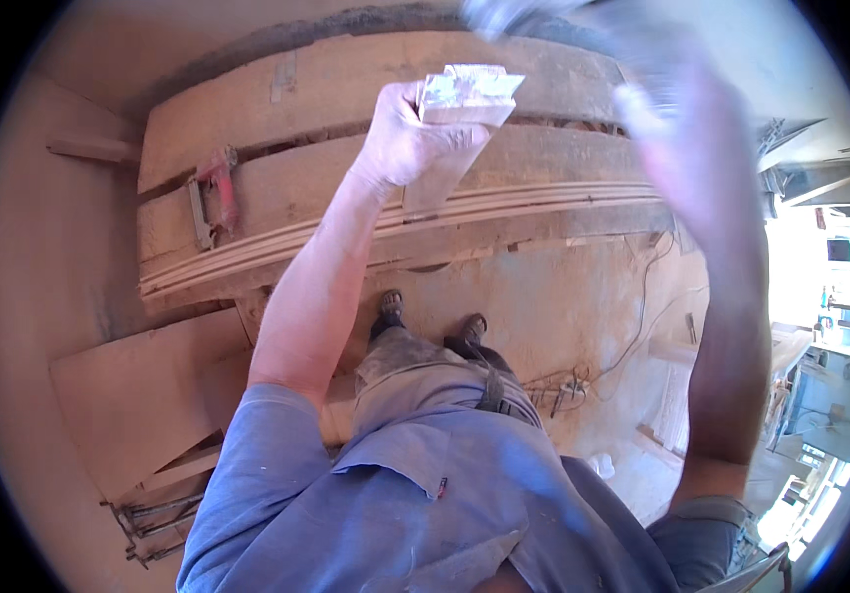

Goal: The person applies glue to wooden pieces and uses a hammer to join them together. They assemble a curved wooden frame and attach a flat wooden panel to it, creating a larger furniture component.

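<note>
My left hand (400, 140) is raised over the workbench and closed around a light wooden piece (469, 111). The thumb lies along the wood's near side, and its pale, stepped end faces up toward me. Part of the piece extends down behind the hand toward the bench. My right hand (677, 124) is lifted at the upper right and smeared by motion, so its fingers cannot be made out. A whitish-grey blur (519, 15) shows at the top edge; whether the right hand holds it is unclear.
Long thin wooden strips (277, 245) lie along the near edge of the plank-topped workbench (346, 69). A red-handled tool (217, 193) rests at its left. Boards (148, 385) and metal clamps (153, 524) are at lower left. Cables (632, 346) trail on the floor at right.
</note>
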Tool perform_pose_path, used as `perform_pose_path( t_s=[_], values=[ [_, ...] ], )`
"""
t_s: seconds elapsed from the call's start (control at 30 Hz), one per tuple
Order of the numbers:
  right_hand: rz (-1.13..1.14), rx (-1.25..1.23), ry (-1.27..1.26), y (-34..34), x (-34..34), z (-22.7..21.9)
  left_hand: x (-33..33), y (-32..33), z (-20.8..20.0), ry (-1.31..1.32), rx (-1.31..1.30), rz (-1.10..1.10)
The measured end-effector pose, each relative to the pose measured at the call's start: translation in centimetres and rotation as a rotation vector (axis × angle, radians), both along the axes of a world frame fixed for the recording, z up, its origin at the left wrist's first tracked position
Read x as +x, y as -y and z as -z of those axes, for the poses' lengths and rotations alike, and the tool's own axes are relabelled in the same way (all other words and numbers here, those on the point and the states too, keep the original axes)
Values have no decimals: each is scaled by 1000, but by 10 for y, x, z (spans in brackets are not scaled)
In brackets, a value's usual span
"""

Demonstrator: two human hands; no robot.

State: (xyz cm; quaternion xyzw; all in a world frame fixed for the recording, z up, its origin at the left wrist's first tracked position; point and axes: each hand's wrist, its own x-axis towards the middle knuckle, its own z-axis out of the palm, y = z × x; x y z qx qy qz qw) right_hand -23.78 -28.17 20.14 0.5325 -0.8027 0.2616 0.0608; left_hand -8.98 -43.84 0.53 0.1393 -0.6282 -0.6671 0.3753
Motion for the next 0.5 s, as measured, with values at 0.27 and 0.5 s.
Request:
perform_pose_path(
  t_s=[0.27, 0.5],
  values=[
    [-74, 81, -160, 9, 1, 34, 8, -4, 9, 41, 66, 13],
    [-259, 183, -626, -12, -44, -40, 0, -3, 11, -37, 67, 28]
  ],
)
